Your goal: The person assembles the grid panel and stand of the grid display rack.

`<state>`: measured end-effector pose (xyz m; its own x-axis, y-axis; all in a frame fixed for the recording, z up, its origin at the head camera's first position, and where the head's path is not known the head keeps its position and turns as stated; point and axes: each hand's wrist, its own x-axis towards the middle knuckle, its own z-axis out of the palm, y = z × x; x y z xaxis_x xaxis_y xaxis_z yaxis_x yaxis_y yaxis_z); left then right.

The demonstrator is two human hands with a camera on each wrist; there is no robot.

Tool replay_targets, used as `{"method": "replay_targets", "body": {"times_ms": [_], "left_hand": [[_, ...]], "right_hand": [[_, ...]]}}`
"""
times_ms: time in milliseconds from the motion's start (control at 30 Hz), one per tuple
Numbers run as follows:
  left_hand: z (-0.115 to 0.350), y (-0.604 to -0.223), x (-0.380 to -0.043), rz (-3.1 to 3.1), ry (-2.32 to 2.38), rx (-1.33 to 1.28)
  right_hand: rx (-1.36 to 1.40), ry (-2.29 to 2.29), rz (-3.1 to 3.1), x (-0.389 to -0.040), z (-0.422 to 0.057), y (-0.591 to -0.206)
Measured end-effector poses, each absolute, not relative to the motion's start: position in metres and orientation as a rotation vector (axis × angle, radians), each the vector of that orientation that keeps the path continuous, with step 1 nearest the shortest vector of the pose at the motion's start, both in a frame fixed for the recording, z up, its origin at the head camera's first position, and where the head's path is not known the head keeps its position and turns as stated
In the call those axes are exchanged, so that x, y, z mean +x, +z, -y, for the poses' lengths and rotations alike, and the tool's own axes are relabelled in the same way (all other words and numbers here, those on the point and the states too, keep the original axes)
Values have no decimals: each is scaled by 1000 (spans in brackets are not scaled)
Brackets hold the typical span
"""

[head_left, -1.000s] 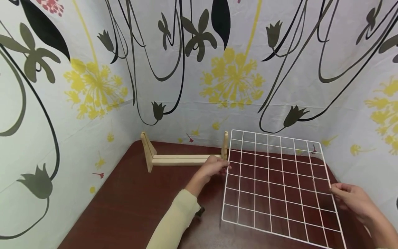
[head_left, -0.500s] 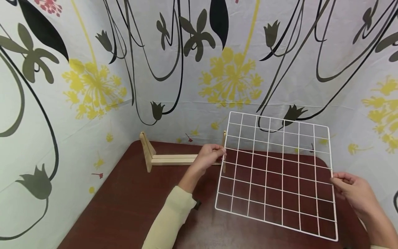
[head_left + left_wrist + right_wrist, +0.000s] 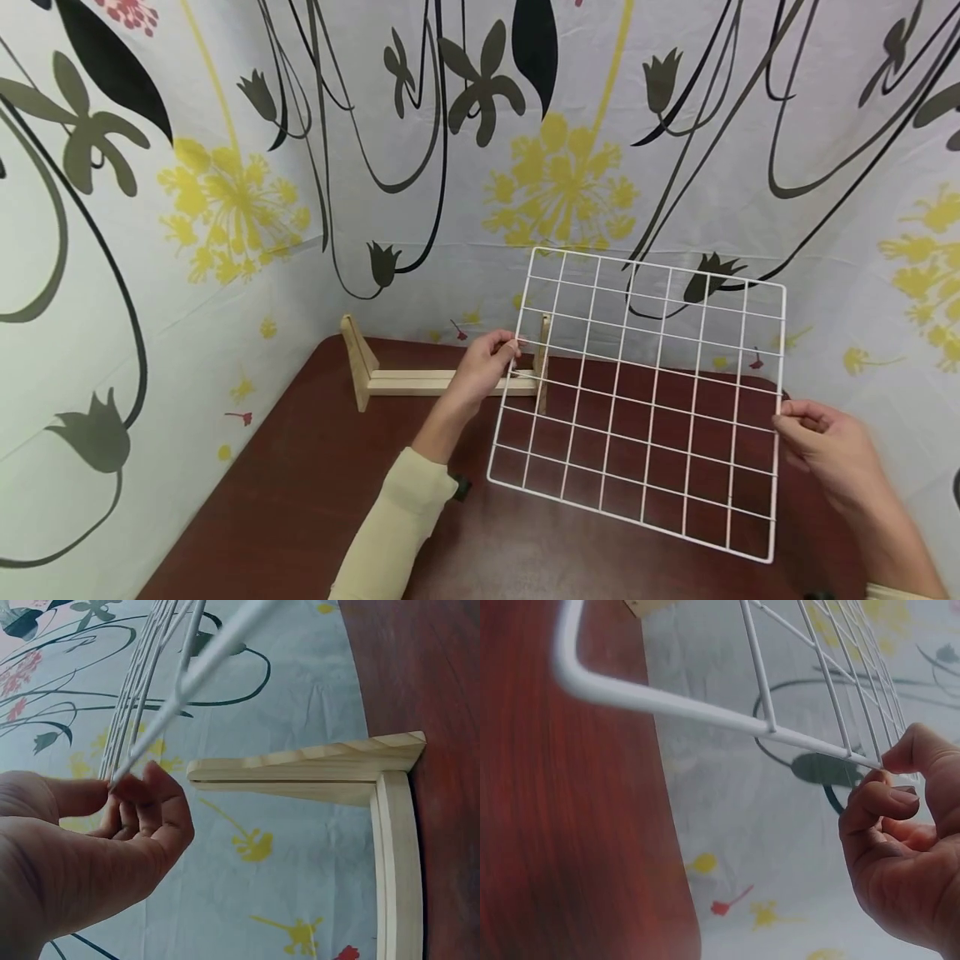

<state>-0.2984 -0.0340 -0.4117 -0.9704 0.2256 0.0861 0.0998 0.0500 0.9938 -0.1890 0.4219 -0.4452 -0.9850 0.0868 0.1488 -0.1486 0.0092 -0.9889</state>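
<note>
A white wire grid panel (image 3: 617, 362) is held up over the table, tilted, its lower edge nearer the person. My left hand (image 3: 484, 367) pinches its left edge wire between thumb and fingers, and my right hand (image 3: 828, 442) pinches the right edge wire. Behind the panel's left side stands a wooden frame (image 3: 420, 383) with two upright ends joined by a low crossbar. In the left wrist view, one wooden upright (image 3: 307, 766) shows a long slot along its length, and the wire edge passes above my left fingers. The right wrist view shows a rounded panel corner (image 3: 574, 679).
The dark red-brown table (image 3: 300, 500) has rounded back corners. Flower-printed cloth (image 3: 465, 192) hangs round its back and sides. Small black pieces show at the left sleeve (image 3: 397, 508) and at the bottom right.
Both hands have raised the grid panel and brought it leftward, so its left side now overlaps the right upright of the wooden frame. The frame has stayed in place.
</note>
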Motion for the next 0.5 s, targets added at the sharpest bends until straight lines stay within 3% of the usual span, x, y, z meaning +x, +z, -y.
{"method": "replay_targets", "body": {"times_ms": [267, 500], "left_hand": [[47, -425, -300, -2032, 2253, 248], [63, -436, -295, -2040, 2193, 366]], "right_hand": [[41, 2039, 2153, -198, -397, -447], [23, 1964, 2236, -204, -386, -451]]}}
